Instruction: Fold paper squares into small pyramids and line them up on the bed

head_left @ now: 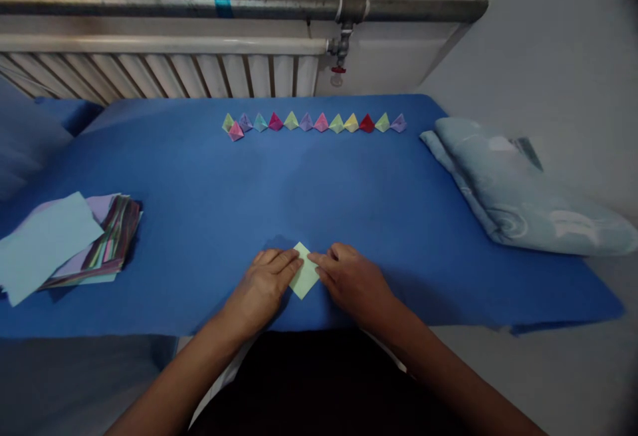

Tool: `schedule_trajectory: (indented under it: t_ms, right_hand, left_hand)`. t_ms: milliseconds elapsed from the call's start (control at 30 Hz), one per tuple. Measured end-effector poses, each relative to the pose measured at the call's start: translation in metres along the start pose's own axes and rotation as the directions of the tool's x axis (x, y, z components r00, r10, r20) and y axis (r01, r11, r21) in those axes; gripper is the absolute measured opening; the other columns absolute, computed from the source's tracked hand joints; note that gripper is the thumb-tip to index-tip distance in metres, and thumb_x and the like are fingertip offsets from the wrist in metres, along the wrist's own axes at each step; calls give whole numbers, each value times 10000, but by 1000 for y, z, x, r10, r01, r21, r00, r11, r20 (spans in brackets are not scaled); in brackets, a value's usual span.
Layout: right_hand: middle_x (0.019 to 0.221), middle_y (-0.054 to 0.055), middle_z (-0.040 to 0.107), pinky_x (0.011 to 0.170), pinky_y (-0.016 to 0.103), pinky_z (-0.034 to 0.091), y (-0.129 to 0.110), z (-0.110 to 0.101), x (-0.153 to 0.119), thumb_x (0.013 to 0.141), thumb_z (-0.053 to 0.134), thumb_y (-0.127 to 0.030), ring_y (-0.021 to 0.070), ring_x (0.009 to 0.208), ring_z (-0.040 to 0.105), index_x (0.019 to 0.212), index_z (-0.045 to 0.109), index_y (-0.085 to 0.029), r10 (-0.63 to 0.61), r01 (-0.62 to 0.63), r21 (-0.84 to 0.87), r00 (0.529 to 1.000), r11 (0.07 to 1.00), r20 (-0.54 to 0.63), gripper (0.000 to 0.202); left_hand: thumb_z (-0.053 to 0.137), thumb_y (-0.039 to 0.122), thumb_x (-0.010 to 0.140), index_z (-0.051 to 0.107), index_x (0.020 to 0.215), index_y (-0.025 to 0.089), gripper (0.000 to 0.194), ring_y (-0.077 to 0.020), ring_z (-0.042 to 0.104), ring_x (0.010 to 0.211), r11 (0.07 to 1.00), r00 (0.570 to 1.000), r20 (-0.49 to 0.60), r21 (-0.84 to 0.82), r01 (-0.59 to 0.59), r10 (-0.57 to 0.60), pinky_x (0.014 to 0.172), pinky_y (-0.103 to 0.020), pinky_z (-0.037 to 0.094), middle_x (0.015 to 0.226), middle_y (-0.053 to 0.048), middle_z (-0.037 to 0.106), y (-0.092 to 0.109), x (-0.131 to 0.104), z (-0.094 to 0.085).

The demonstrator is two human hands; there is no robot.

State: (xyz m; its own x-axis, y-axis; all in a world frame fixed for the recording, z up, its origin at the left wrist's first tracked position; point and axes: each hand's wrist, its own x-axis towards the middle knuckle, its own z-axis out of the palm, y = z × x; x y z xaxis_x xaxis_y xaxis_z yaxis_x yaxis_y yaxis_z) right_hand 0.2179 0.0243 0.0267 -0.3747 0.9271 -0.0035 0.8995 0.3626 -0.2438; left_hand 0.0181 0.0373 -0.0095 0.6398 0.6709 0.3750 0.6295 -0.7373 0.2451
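Note:
A small pale green paper (304,282), folded into a diamond, lies flat on the blue cloth near the front edge. My left hand (264,282) rests with its fingertips on the paper's left side, fingers stretched out side by side. From the right, my right hand (351,281) touches the paper's upper right edge with its index finger and thumb; its other fingers are curled in. Along the back of the cloth runs a row of several folded paper pieces (321,122) in different colours, with a pink one (236,131) just in front of the row's left end.
A stack of coloured paper sheets (50,236) lies at the left. On the right is a folded pale green blanket (523,197). A radiator (199,74) and a metal pipe (279,8) stand behind the blue-covered table (199,177).

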Motion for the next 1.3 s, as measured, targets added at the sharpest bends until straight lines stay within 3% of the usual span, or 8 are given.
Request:
schedule_trajectory:
  t_ms: [167,267,333,467,633,833,1100,1300]
  right_hand:
    - [845,71,607,673,299,394,8,4,-7,922,443,-180,179,743,515,1061,663,-208,-13,12,-11,999,1000,-29,262]
    - [992,109,627,744,343,403,6,5,-11,904,461,-159,209,831,522,1060,662,-177,-25,27,26,995,999,-95,255]
    - [1090,114,627,801,370,392,2,4,-11,895,476,-153,228,920,519,1086,648,-171,-89,102,84,986,991,-142,258]
    - [1101,82,656,840,394,363,-3,3,-11,879,492,-136,231,972,526,1078,638,-197,-194,207,187,977,960,-87,254]
    - [1119,69,657,873,397,356,5,5,-13,860,548,-200,226,997,538,1104,622,-215,-189,209,308,977,928,-94,256]
    - [1080,66,671,850,390,367,9,7,-11,867,574,-271,220,965,551,1095,623,-217,-168,187,316,982,930,-86,240]
    - [1049,70,668,819,373,379,10,13,-6,871,525,-186,206,906,563,1022,630,-197,-123,155,303,985,940,-122,185]
    - [1041,75,656,818,360,411,11,22,-3,905,474,-177,193,927,592,892,626,-191,-37,100,292,976,951,-212,153]
  left_hand:
    - [394,70,908,590,1192,130,349,-240,595,1017,999,999,36,45,-23,22,813,-403,476,1207,-113,648,0,-11,-6]
    - [411,88,906,601,1170,141,329,-230,601,1000,998,999,47,62,-18,16,836,-407,445,1204,-99,655,3,-12,-12]
    - [429,98,900,615,1144,146,311,-225,604,990,998,999,54,64,-8,5,852,-411,423,1186,-97,664,5,-10,-14]
    - [434,115,893,629,1123,158,305,-222,604,985,999,998,58,33,18,-20,878,-425,390,1171,-98,670,6,-7,-18]
    - [502,212,874,602,1170,187,314,-223,590,1033,995,987,151,-74,61,-49,944,-451,360,1219,-98,640,1,-6,-26]
    - [530,285,871,597,1164,196,313,-224,594,1020,989,985,165,-125,76,-55,941,-449,363,1201,-97,646,-3,-2,-29]
    - [491,203,903,597,1085,180,213,-199,611,990,992,994,75,-83,90,-84,904,-404,407,1156,-87,660,-4,-6,-17]
    - [506,208,906,623,978,172,142,-220,612,979,979,980,-40,-65,194,-197,860,-402,450,1106,-95,664,-1,-8,-7]
